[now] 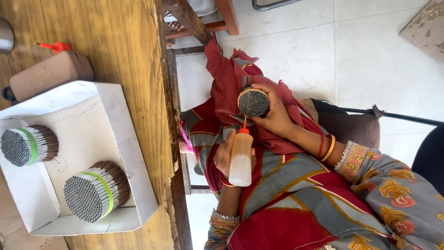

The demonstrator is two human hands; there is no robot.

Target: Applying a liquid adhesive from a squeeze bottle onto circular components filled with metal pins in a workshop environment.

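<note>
A bundle [253,102] of thin tubes, honeycomb end toward the camera, is gripped in the right hand [276,115] above the lap; the fingers are curled nearly closed round its girth, thumb on the near side. A squeeze bottle [241,159] is held in the left hand [225,155]; the fingers are wrapped behind its pale body, closed on it, and its red nozzle [244,126] is pointed up at the lower edge of the bundle's face — touching or just short of it cannot be told.

The bundle is judged light but loose-natured: many stiff, slender pieces kept together only by a band, so it is best taken round the middle, as here, never by the ends, where single tubes could be crushed or pushed out of line. The bottle is judged soft-walled and part full; it is best held at mid-body, since a hard squeeze would send out too much.

On the wooden table [125,41] a white tray [115,139] is set; two more bundles — one at the far corner [28,145], one nearer [95,190] — are lying in it, each bound with a green band. A brown block [51,74] is seen beyond the tray; a red cloth [226,78] is draped over the lap.
</note>
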